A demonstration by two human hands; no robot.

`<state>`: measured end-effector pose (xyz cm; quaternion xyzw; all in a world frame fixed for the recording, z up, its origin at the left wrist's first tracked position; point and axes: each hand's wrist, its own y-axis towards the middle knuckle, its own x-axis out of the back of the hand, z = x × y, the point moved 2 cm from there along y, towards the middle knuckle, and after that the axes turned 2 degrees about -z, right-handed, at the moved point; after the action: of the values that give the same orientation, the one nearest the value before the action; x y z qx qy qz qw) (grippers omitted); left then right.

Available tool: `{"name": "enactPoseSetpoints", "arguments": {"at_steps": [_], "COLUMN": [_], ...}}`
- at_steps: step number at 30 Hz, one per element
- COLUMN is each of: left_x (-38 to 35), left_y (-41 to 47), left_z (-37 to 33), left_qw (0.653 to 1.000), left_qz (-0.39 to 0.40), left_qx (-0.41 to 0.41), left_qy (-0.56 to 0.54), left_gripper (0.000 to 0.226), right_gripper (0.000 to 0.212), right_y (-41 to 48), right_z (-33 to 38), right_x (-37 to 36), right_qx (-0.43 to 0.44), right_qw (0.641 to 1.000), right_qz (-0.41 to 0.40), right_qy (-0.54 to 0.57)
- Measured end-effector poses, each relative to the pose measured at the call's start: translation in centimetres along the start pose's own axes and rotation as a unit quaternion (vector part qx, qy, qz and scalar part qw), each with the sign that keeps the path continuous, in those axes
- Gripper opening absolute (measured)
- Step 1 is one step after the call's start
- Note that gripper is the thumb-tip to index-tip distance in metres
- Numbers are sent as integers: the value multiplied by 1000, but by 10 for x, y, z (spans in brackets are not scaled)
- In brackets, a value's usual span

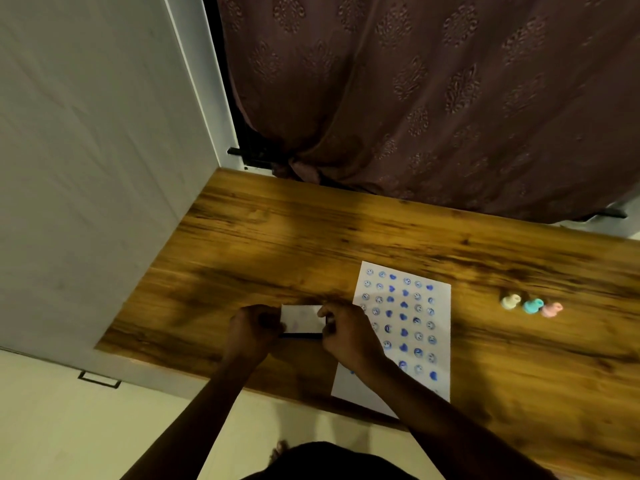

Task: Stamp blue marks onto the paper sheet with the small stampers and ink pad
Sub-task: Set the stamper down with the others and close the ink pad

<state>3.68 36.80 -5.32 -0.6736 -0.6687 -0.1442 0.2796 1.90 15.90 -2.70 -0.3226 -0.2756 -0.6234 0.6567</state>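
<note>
A white paper sheet (408, 382) lies on the wooden table (311, 244), covered with rows of blue smiley and heart marks. To its left sits the ink pad (302, 318), a small flat case with a pale lid and dark base. My left hand (254, 329) grips its left end and my right hand (346, 332) grips its right end. Three small stampers lie in a row to the right of the sheet: a cream stamper (510, 301), a teal stamper (532, 305) and a pink stamper (551, 309). The view is blurred.
A white cabinet panel (86, 168) stands along the table's left side. A brown patterned curtain (433, 98) hangs behind the table's far edge. The table's front edge runs just below the sheet, with pale floor (104, 427) beneath.
</note>
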Motion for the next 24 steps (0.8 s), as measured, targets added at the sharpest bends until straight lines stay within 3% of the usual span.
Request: {"name": "enactPoseSetpoints", "arguments": {"at_steps": [5, 24], "left_x": [1, -5], "left_y": [-3, -2], "left_z": [-2, 2], "left_qw": [999, 999], "left_qz": [6, 3], "left_qx": [8, 32], "left_qy": [-32, 41], "left_gripper": [28, 16], "right_gripper": [26, 18], "right_y": [-2, -3], "right_z": [7, 5], "right_x": [-1, -5], "right_qx": [-21, -108], "right_qw": [999, 993], "right_qz": [-46, -3], "right_qy": [3, 57]}}
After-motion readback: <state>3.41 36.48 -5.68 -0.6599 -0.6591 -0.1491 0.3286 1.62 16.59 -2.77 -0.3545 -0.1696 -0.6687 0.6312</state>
